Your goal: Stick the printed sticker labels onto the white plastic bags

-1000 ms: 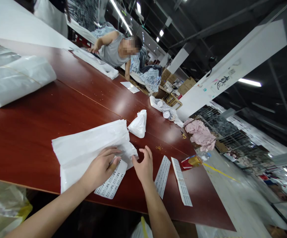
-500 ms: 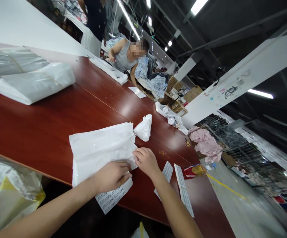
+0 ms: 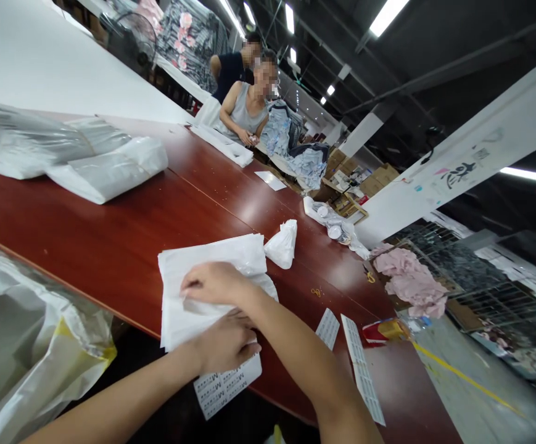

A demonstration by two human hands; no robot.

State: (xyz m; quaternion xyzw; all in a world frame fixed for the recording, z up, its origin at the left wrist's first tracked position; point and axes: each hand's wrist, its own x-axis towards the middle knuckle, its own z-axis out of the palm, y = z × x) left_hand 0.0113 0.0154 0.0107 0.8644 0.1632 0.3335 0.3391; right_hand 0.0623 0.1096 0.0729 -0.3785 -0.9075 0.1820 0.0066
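A stack of flat white plastic bags (image 3: pixel 214 250) lies near the table's front edge. My right hand (image 3: pixel 212 283) is over the middle of the stack, its fingers curled down and pressed together at the top bag; what they pinch is hidden. Just below it, my left hand (image 3: pixel 228 345) is closed on a sheet of printed labels (image 3: pixel 228 388) marked with a large M. The sheet sticks out from under this hand past the table edge. My right forearm crosses over the left fingertips and partly covers them.
A crumpled white bag (image 3: pixel 282 243) sits beside the stack. Bundled plastic bags (image 3: pixel 110 166) lie at left. More label sheets (image 3: pixel 362 370), small yellow scissors (image 3: pixel 316 292) and a red-and-yellow packet (image 3: pixel 388 330) are at right. Two people (image 3: pixel 244 114) are beyond the table. A large white sack (image 3: pixel 27 345) hangs at front left.
My right hand has moved left from the right edge of the stack to over its middle. The left hand stays by the label sheet. The view has shifted slightly.
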